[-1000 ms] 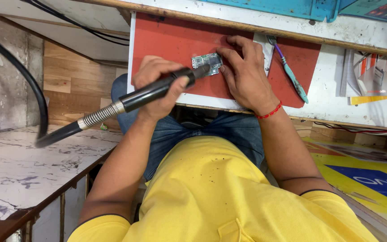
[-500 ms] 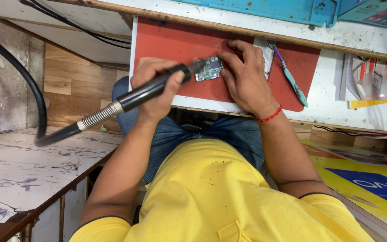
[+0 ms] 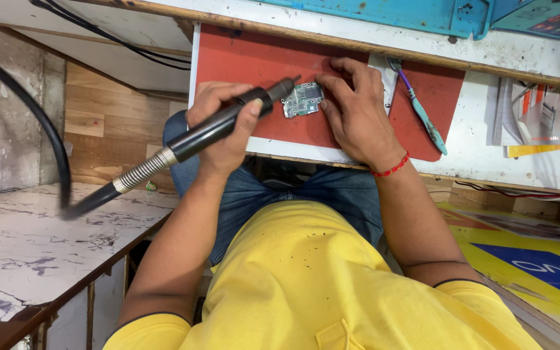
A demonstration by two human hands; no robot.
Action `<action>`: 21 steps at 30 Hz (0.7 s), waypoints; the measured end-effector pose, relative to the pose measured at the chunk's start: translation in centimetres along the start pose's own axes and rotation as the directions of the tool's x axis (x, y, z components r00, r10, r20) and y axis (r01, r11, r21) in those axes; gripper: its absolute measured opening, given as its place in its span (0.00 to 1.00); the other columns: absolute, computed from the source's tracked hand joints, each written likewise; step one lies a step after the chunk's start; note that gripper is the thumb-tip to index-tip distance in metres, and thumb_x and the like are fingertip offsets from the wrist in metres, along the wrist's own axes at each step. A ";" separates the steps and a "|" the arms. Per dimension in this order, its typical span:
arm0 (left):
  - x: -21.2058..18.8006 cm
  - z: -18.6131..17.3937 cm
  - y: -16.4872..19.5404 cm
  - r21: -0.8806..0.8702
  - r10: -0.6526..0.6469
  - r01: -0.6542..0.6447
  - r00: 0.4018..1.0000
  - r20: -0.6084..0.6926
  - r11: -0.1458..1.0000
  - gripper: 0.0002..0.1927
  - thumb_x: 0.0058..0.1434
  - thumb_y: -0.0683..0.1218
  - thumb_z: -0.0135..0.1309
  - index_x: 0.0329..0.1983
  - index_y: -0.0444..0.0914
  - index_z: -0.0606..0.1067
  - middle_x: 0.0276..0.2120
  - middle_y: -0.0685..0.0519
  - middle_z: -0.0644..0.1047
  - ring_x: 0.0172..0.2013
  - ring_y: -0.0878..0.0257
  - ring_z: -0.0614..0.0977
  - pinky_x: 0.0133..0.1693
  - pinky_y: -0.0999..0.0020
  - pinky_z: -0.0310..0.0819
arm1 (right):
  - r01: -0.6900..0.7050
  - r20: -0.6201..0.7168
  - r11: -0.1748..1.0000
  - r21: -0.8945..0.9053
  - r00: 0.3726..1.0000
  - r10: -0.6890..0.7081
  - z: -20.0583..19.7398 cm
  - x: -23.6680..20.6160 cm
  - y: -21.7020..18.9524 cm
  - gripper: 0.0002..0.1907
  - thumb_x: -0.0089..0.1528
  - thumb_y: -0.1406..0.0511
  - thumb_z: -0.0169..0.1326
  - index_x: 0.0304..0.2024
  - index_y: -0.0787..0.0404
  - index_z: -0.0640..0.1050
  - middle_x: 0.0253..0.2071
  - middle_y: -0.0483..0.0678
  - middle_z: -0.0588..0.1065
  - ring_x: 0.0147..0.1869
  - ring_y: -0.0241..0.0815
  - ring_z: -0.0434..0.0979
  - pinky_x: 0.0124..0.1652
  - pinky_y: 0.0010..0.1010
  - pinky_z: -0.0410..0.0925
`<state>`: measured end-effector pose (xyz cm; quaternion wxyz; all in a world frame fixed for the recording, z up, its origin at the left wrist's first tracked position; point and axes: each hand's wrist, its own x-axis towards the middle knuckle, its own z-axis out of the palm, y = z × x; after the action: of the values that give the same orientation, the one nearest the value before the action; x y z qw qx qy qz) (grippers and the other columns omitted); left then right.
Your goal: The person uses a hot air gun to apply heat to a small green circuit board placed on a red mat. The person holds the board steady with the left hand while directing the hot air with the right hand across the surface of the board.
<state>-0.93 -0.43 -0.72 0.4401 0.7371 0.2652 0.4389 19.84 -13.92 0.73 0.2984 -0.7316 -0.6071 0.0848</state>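
My left hand (image 3: 212, 104) grips a black hot-air tool handle (image 3: 189, 144) with a metal spring collar and a thick black cable (image 3: 50, 136). Its metal nozzle tip (image 3: 290, 83) points at the upper left corner of a small green circuit board (image 3: 303, 99). The board lies flat on a red work mat (image 3: 247, 58). My right hand (image 3: 358, 110) rests on the mat with its fingertips pressing the board's right edge and top. A red thread band (image 3: 390, 170) circles that wrist.
A teal and purple brush (image 3: 422, 113) lies on the mat right of my right hand. A blue mat (image 3: 390, 13) and a device with a red display (image 3: 552, 16) sit at the back. Papers (image 3: 539, 123) lie at right. A marble slab (image 3: 21, 253) stands left.
The tool's tip has edged up along the board's left side toward its top corner. My right hand has stayed on the board.
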 end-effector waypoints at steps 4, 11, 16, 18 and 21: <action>0.0 0.4 -0.5 -0.052 0.140 -0.135 0.984 0.108 0.989 0.17 0.65 0.56 0.63 0.41 0.38 0.79 0.36 0.54 0.82 0.41 0.62 0.81 0.47 0.64 0.75 | -0.009 0.005 1.000 -0.007 1.000 0.009 -0.1 -0.1 -0.1 0.21 0.64 0.70 0.61 0.60 0.59 0.77 0.65 0.56 0.66 0.66 0.61 0.63 0.64 0.48 0.61; 0.0 0.0 0.1 -0.023 0.162 -0.161 0.982 0.099 0.987 0.17 0.65 0.55 0.64 0.42 0.36 0.79 0.38 0.52 0.82 0.44 0.58 0.80 0.47 0.65 0.75 | -0.012 0.005 1.000 -0.009 1.000 0.012 -0.1 0.0 -0.1 0.20 0.64 0.70 0.61 0.59 0.60 0.77 0.65 0.56 0.66 0.66 0.60 0.64 0.64 0.48 0.62; 0.3 0.0 0.6 -0.016 0.072 -0.072 0.996 0.055 0.997 0.15 0.64 0.52 0.64 0.42 0.35 0.79 0.37 0.50 0.81 0.43 0.58 0.80 0.48 0.64 0.76 | -0.031 -0.002 0.999 0.010 1.000 0.031 0.0 0.0 0.0 0.20 0.64 0.70 0.60 0.59 0.60 0.77 0.65 0.57 0.66 0.65 0.61 0.64 0.64 0.47 0.62; 0.2 0.0 0.7 -0.002 0.193 -0.194 0.976 0.105 0.981 0.16 0.63 0.51 0.66 0.41 0.34 0.79 0.37 0.49 0.82 0.43 0.56 0.79 0.48 0.63 0.75 | -0.039 -0.002 0.999 0.011 0.999 0.039 0.1 0.0 0.1 0.20 0.64 0.70 0.61 0.59 0.60 0.77 0.64 0.57 0.66 0.65 0.60 0.64 0.64 0.47 0.62; 0.1 0.1 0.5 0.012 -0.005 0.005 1.000 -0.024 1.000 0.16 0.66 0.53 0.64 0.43 0.35 0.78 0.38 0.50 0.81 0.42 0.59 0.80 0.46 0.65 0.76 | -0.051 -0.005 0.998 0.033 0.999 0.051 0.1 -0.1 0.2 0.20 0.64 0.71 0.60 0.59 0.60 0.77 0.65 0.57 0.66 0.66 0.60 0.64 0.64 0.46 0.63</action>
<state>-0.81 -0.60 -0.22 0.4336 0.7337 0.2748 0.4451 19.93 -13.95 0.49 0.3100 -0.7420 -0.5859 0.1004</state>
